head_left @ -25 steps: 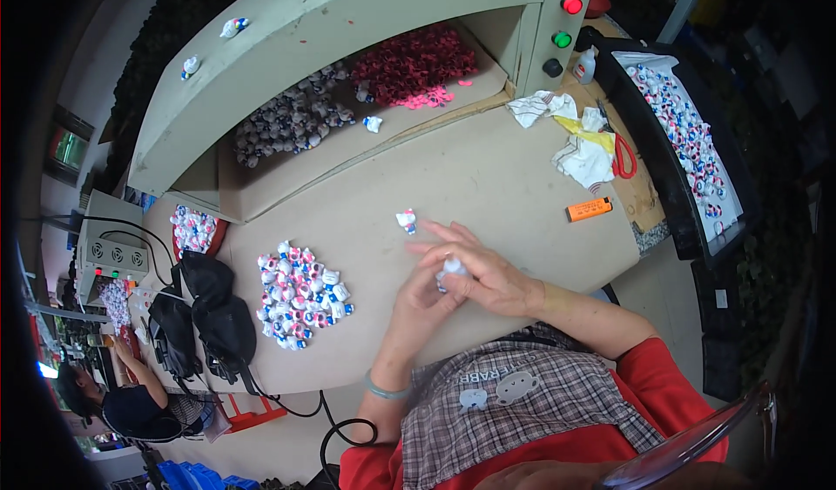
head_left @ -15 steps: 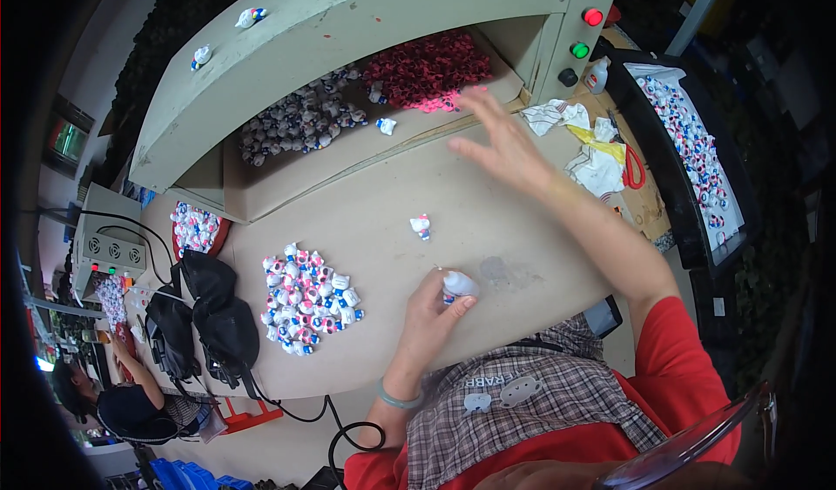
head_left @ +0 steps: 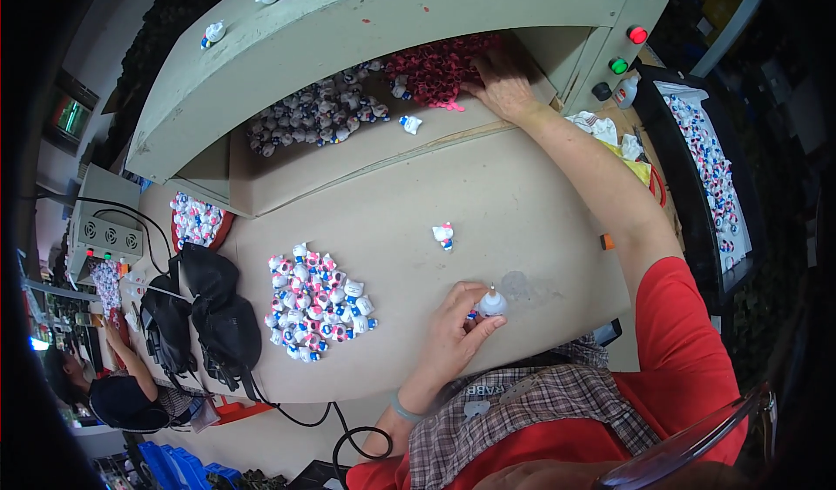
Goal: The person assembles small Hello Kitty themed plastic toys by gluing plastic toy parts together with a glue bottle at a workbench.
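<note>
My left hand (head_left: 451, 335) is closed around a small white squeeze bottle (head_left: 494, 305) with a thin tip pointing up. A blue-and-white bit, apparently a figurine (head_left: 473, 315), shows between its fingers. My right hand (head_left: 507, 91) reaches into the bay of the grey-green cabinet, fingers apart at the right side of a heap of dark red and pink small pieces (head_left: 431, 70). Its fingertips are partly hidden among them. One white cat-like figurine (head_left: 443, 236) with pink and blue parts lies alone on the table, beyond the bottle.
Many similar figurines (head_left: 315, 303) lie grouped at the left of the table. A further heap (head_left: 313, 116) fills the bay's left part. Black bags (head_left: 222, 316) rest at the left edge, a black tray (head_left: 747, 220) at the right. The cabinet (head_left: 392, 20) overhangs the bay.
My right hand has moved forward from above the table into the bay, to the red pieces. The bottle in my left hand has tilted more upright. The view has shifted slightly.
</note>
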A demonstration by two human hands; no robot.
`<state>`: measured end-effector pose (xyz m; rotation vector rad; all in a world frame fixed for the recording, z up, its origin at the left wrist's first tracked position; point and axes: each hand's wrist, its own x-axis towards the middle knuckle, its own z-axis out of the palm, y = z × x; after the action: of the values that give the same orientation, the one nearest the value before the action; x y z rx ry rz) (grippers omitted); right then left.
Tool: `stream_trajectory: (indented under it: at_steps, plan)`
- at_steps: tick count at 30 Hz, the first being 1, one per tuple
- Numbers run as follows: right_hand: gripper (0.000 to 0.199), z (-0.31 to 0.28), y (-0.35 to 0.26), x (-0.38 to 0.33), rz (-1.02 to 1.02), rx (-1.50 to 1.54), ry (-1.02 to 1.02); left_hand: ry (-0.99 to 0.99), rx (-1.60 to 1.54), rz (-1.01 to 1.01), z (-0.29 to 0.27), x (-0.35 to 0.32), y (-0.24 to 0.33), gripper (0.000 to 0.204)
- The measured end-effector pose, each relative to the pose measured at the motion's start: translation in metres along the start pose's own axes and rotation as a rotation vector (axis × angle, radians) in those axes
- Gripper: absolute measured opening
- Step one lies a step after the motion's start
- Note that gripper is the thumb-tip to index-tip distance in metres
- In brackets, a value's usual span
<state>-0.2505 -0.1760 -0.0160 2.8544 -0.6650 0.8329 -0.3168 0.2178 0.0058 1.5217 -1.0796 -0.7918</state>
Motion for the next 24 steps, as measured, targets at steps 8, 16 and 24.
stream_trajectory:
  at_steps: [8, 16, 24]
  plan:
    - [0.032, -0.005, 0.0, 0.017, 0.07, 0.022, -0.058, 0.001, 0.017, -0.052, -0.001, 0.0, 0.004, 0.031]
    - [0.03, 0.01, 0.018, 0.028, 0.053, 0.019, 0.087, 0.002, 0.045, -0.026, 0.0, 0.0, 0.005, 0.032]
    - [0.028, -0.033, -0.004, 0.0, 0.203, 0.519, 0.098, 0.028, 0.059, 0.05, 0.002, 0.002, -0.003, 0.032]
